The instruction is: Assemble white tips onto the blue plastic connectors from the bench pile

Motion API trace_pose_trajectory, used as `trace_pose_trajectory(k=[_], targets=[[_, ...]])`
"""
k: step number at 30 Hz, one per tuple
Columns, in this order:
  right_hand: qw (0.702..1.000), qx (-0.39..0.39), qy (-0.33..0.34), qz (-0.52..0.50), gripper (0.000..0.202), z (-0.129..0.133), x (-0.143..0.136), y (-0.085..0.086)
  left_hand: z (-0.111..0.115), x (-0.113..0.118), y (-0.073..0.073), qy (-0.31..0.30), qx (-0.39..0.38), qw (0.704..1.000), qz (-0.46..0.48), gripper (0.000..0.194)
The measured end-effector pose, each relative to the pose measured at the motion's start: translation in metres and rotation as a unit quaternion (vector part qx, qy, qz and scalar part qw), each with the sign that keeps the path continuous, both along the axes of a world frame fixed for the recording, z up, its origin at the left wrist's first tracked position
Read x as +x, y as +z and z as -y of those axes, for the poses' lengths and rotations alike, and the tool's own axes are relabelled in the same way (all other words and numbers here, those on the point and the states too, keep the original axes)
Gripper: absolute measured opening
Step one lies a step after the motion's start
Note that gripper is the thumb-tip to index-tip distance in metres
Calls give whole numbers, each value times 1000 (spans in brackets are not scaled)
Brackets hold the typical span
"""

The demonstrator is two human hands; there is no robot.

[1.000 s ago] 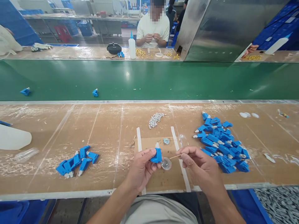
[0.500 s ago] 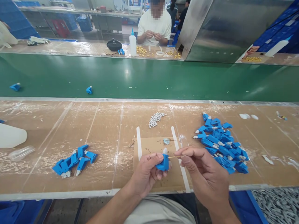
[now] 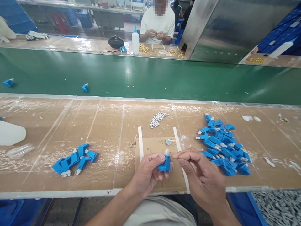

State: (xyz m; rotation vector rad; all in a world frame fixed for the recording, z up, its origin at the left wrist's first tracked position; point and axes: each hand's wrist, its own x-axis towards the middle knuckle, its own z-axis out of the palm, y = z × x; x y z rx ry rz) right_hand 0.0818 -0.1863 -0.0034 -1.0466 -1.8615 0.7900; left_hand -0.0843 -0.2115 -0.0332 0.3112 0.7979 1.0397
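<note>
Over the cardboard mat (image 3: pixel 152 146), my left hand (image 3: pixel 148 172) pinches a blue part (image 3: pixel 165 164) with a whitish tip pointing up. A thin wooden stick (image 3: pixel 173 158) is held between the thumb and fingers of my right hand (image 3: pixel 202 174); its far end meets the right side of the blue part. Behind my hands, a small light-blue blob (image 3: pixel 168 142) with another stick lies on the mat. Small grey-white pieces (image 3: pixel 158 120) form a curved pile beyond the mat.
Blue parts lie in a large pile (image 3: pixel 223 144) at right and a smaller one (image 3: pixel 75 159) at left. A green conveyor (image 3: pixel 141 77) carries two blue parts. Across it sits a person (image 3: pixel 157 23). A white bottle (image 3: pixel 11 133) lies far left.
My right hand has moved left, closer to the blue part, and less of the stick shows. The two blue parts on the conveyor have shifted left.
</note>
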Motion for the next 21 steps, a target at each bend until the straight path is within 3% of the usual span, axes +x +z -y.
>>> trace_pose_trajectory(k=[6, 12, 17, 21], targets=[[998, 52, 3, 27, 17, 2, -2, -4, 0, 1, -2, 4, -1, 1000, 4, 28], [998, -47, -27, -45, 10, -1, 5, -6, 1, -11, -5, 32, -2, 999, 4, 26], [992, -98, 22, 79, 12, -2, 14, -20, 0, -28, -12, 109, -20, 994, 3, 21], [982, -135, -32, 126, 18, -17, 13, -31, 0, -33, -17, 126, -24, 992, 1, 21]])
